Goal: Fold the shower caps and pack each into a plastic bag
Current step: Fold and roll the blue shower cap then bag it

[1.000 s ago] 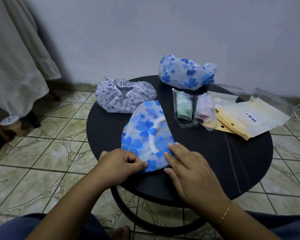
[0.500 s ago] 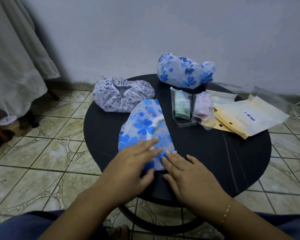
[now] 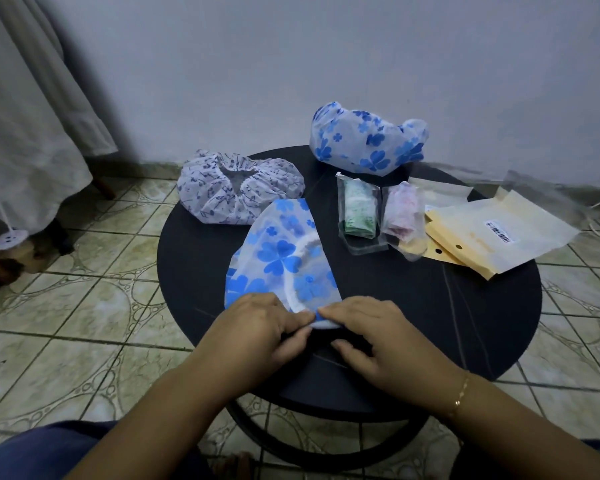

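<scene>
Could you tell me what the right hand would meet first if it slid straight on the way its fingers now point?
The right hand points left across the near edge of the folded blue clover cap, so it would likely meet the left hand first; their fingertips already look nearly touching.

bare bench (image 3: 413,323) is left open at the right front; the far side is crowded by two shower caps (image 3: 239,188) (image 3: 368,143) and packed bags (image 3: 357,213)
</scene>
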